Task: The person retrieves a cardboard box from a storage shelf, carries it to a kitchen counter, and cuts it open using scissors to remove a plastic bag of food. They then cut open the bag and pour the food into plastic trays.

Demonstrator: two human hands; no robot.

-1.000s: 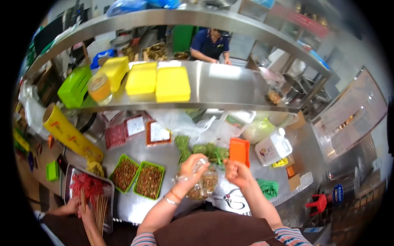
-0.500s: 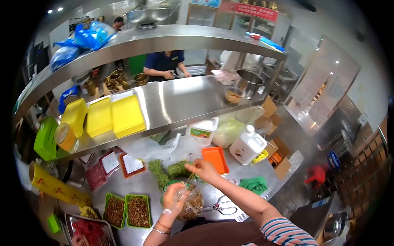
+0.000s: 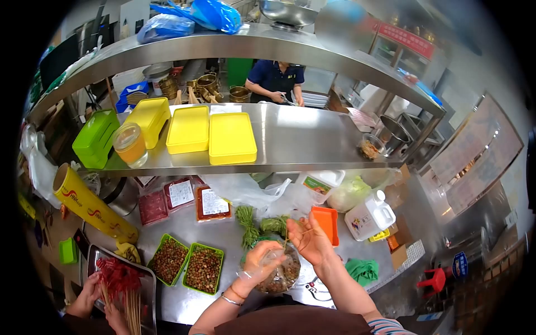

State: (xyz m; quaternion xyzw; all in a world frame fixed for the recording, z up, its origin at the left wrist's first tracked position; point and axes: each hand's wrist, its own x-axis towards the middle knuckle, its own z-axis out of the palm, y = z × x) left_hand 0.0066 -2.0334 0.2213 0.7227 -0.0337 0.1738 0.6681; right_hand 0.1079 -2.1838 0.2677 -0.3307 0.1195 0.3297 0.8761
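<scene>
A clear plastic bag is gripped by my left hand point(image 3: 263, 262), its fingers closed round it. Under and right of that hand is a clear bowl of brown food point(image 3: 282, 274). My right hand point(image 3: 310, 241) is raised palm up above the bowl, its fingers loosely curled near a thin green strand; whether they hold it is unclear. Green leafy bundles point(image 3: 246, 224) lie just behind my hands. An orange tray point(image 3: 325, 224) sits behind my right hand. Scissors point(image 3: 314, 288) rest on the counter, partly hidden by my right forearm.
Two green trays of brown pieces point(image 3: 203, 268) stand at left. Beyond them, a co-worker's hands hold sticks over a metal tray point(image 3: 152, 310) with red strips. A white jug point(image 3: 369, 218) and green cloth point(image 3: 363, 270) are at right. A steel shelf point(image 3: 301, 139) crosses behind; another person stands beyond.
The view has swung back left since the middle frame. My right hand has turned from closed fingers to a more open, upturned palm. My left hand keeps the plastic.
</scene>
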